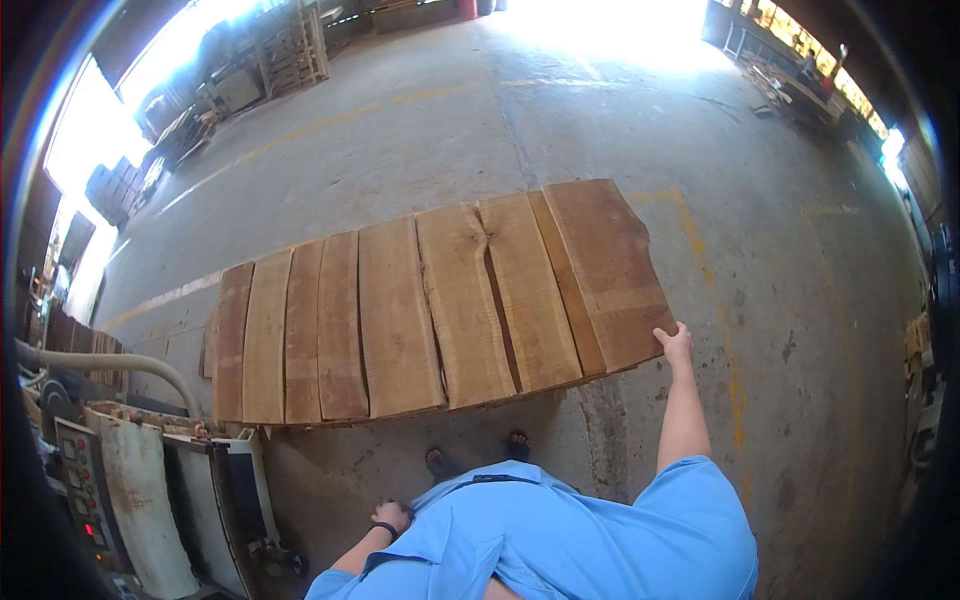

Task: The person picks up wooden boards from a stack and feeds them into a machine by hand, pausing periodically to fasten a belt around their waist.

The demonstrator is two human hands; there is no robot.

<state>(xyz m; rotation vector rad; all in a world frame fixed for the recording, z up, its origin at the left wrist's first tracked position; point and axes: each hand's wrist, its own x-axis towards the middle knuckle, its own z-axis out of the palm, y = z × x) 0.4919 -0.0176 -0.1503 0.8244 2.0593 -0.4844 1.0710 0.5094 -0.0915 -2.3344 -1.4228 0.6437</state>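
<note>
A row of rough-edged wooden boards [390, 310] lies side by side across a stack in front of me, from reddish brown to pale tan. My right hand [677, 343] is closed on the near right corner of the wide reddish-brown board [608, 265] at the right end, its thumb on top. That board partly overlaps a narrower brown board [566, 280] to its left. My left hand [393, 515], with a dark band at the wrist, is down by my waist, away from the boards. Its fingers are mostly hidden, so its grip cannot be made out.
A machine with a button panel [82, 485] and a thick beige hose [130, 362] stands at the left, close to the stack. Yellow lines [690, 230] mark the concrete floor. Wooden pallets [290, 52] stand far left; piled wood [785, 92] lies far right.
</note>
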